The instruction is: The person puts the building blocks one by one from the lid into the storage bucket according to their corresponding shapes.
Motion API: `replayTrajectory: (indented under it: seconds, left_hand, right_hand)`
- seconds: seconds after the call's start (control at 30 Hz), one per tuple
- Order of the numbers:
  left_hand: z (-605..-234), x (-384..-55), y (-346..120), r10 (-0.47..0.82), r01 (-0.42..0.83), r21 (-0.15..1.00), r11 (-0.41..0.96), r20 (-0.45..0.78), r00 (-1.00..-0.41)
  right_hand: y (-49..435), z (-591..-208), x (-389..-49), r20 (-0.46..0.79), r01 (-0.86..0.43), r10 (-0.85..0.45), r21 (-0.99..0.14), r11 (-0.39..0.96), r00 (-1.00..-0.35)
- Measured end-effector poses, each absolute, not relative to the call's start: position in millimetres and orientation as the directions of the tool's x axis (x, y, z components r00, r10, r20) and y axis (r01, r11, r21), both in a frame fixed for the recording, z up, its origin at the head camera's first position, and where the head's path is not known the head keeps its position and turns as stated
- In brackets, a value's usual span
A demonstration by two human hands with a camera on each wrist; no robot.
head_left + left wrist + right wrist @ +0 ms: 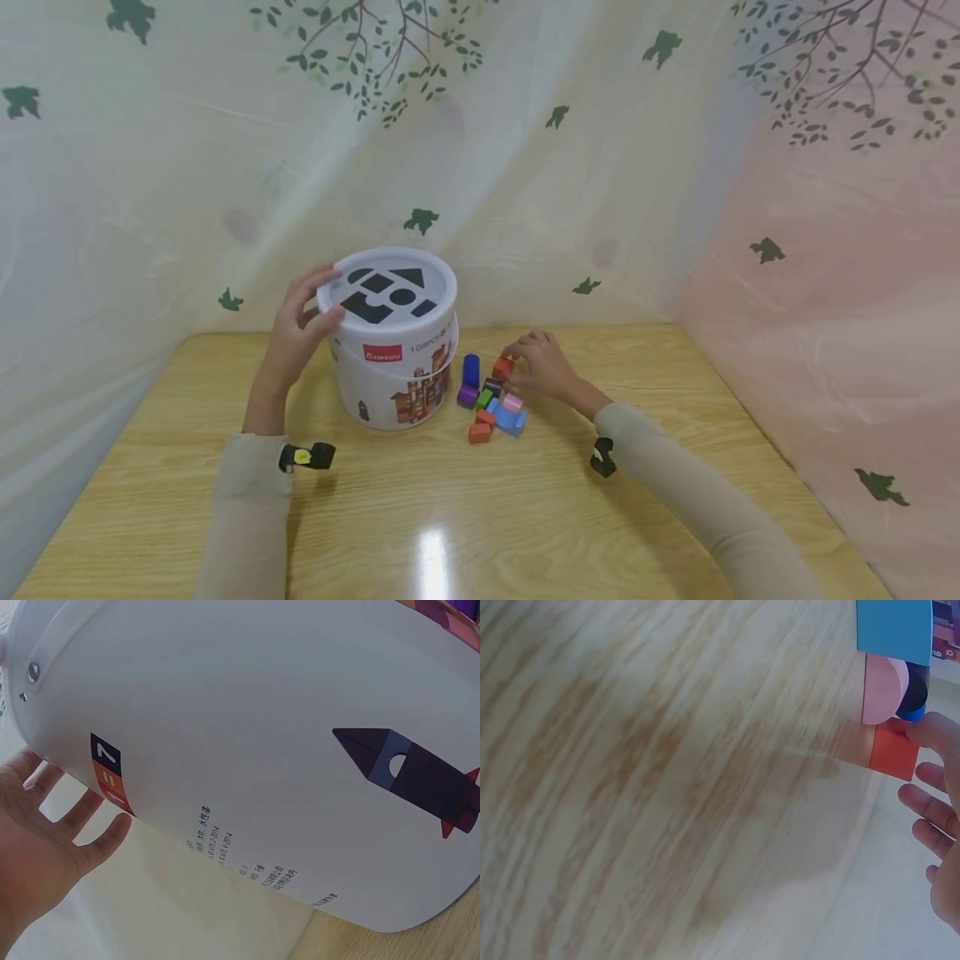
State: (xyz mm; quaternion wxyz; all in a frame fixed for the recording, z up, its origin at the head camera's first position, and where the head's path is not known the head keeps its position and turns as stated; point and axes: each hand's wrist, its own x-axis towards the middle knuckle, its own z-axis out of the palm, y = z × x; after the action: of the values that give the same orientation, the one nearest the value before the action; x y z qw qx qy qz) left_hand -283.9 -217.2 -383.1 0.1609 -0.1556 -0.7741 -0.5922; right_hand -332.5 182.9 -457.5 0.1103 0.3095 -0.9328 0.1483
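My left hand (296,321) rests at the left rim of a white toy-block bucket (393,392), fingers spread along the edge of its lid (337,292). In the left wrist view the palm stands off from the bucket wall and the fingertips reach behind it. The lid has black shape-like openings. My right hand (547,367) pinches a red block (895,750) at the far right of a small pile, thumb on its edge. Near it lie a pink half-round block (513,402), a light-blue block (510,419), a dark-blue cylinder (471,371) and a purple block (468,395).
A green block (484,398) and orange blocks (480,432) lie in the same pile, right of the bucket. The bucket's handle (450,358) hangs down its right side. Behind the wooden table (360,517) hangs a printed curtain (525,167).
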Motion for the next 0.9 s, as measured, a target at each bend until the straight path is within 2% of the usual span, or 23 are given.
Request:
replayTrajectory:
  seconds: [0.77,0.9]
  left_hand:
    - [-383.3,-282.0,-216.5,0.055,0.454,0.859,0.235,0.455,-0.889]
    - [-383.2,-282.1,-216.8,0.054,0.452,0.857,0.246,0.454,-0.890]
  right_hand:
    - [175.2,-458.0,-328.6,0.302,-0.597,-0.527,-0.227,0.770,-0.794]
    - [173.3,-453.0,-330.8,0.340,-0.612,-0.527,-0.226,0.758,-0.779]
